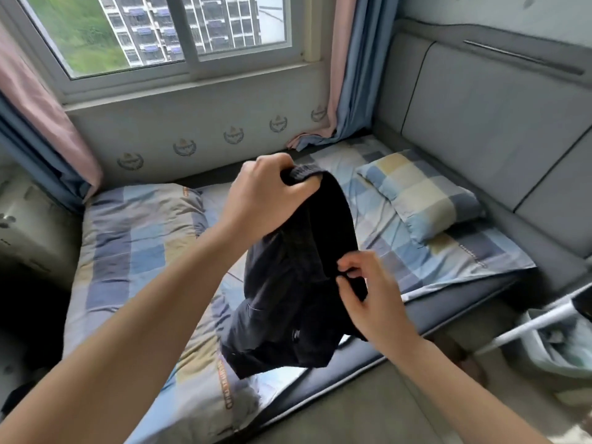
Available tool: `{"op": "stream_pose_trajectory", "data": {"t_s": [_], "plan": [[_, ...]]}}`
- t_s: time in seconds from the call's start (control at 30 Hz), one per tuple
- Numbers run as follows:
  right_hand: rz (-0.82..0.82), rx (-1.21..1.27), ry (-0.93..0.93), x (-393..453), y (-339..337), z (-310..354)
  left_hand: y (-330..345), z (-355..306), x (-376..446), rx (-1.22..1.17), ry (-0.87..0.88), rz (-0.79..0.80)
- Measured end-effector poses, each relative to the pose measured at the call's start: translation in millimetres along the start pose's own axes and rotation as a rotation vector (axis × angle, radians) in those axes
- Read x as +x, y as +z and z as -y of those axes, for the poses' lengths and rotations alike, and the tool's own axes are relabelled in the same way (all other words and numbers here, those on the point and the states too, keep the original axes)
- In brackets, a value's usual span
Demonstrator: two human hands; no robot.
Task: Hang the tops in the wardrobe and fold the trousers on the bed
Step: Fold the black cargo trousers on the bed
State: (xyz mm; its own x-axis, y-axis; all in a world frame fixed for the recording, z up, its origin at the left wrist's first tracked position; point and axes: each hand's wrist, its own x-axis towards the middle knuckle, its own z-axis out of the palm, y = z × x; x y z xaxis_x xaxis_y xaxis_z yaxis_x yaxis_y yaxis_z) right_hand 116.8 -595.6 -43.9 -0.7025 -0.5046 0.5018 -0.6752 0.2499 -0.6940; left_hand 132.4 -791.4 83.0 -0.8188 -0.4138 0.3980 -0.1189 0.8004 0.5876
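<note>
A pair of black shorts (288, 293) hangs in the air above the bed (455, 302), held by its ribbed waistband. My left hand (266, 193) grips the far end of the waistband, fist closed over the fabric. My right hand (368, 290) pinches the near end of the waistband between thumb and fingers. The legs of the black shorts droop down toward the folded quilt. No wardrobe or tops are in view.
A checked quilt (134, 251) lies folded on the left of the bed, a matching pillow (423, 193) at the head. The grey padded headboard (499, 123) is on the right, window (160, 33) and curtains behind. A basket of clothes (557, 344) stands by the bed at right.
</note>
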Motion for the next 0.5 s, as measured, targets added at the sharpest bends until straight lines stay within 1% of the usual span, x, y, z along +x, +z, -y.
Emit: {"op": "stream_pose_trajectory", "data": {"t_s": [0.03,0.1,0.13,0.17,0.23,0.33,0.43,0.5], "plan": [[0.117,-0.010,0.036,-8,-12,-12,6,-15,3,0.001,0.009,-0.016],[0.327,-0.069,0.184,-21,-29,-39,10,-32,9,-0.011,0.001,-0.071],[0.377,-0.166,0.205,-25,-38,-51,10,-32,12,-0.034,-0.033,-0.105],[0.386,-0.297,0.140,-28,-47,-63,9,-29,16,-0.070,-0.078,-0.132],[0.410,-0.560,-0.084,-31,-67,-89,7,-19,24,-0.120,-0.179,-0.142],[0.521,-0.802,-0.312,-15,-102,-121,4,10,31,-0.110,-0.248,-0.096],[0.579,-1.000,-0.427,17,-137,-138,3,36,35,-0.093,-0.271,-0.058],[0.596,-1.051,-0.438,38,-152,-143,6,53,38,-0.009,-0.234,-0.027]]}}
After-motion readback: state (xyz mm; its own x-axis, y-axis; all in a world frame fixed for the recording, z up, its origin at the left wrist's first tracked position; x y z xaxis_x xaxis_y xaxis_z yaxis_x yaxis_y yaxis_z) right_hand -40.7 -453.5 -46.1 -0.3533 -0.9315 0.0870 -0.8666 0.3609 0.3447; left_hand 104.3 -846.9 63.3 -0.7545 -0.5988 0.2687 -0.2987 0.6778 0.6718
